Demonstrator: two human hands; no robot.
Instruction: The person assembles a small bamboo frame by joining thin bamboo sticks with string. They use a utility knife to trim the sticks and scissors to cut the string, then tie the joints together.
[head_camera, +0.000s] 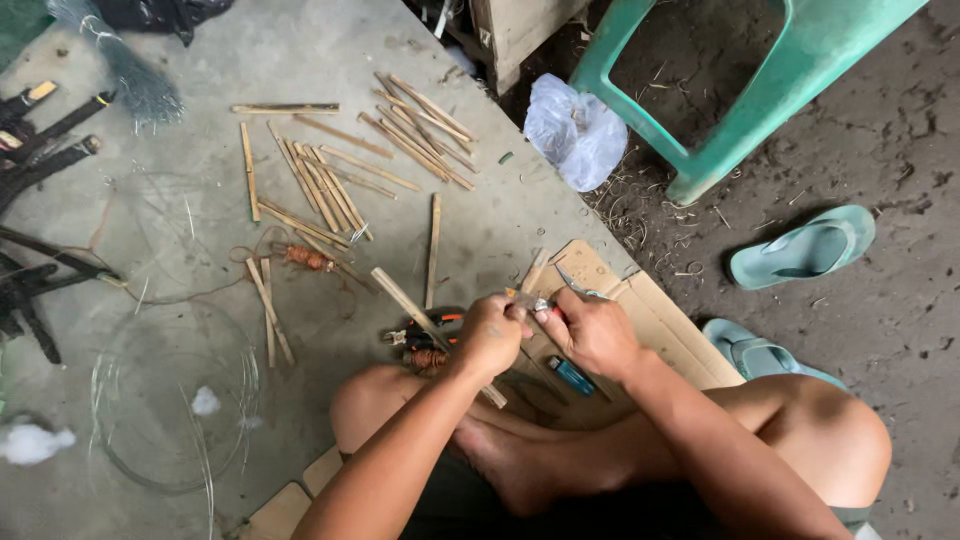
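I sit cross-legged on a concrete floor. My left hand (490, 335) is closed around a long bamboo stick (402, 296) that slants up to the left. My right hand (592, 330) grips a small tool with a metal tip (541, 304), pressed against the left hand; a thin wire (572, 283) sticks up from it. What exactly sits between the fingertips is too small to tell. A blue lighter (571, 375) lies on the cardboard (660, 325) just below my right hand. Small tools with orange handles (425, 340) lie to the left of my left hand.
Several bamboo sticks (330, 185) are scattered on the floor ahead. Coiled thin wire (170, 400) lies at left, dark sticks (40, 150) at far left. A green plastic stool (760, 80), a clear plastic bag (575, 130) and two green sandals (805, 248) stand at right.
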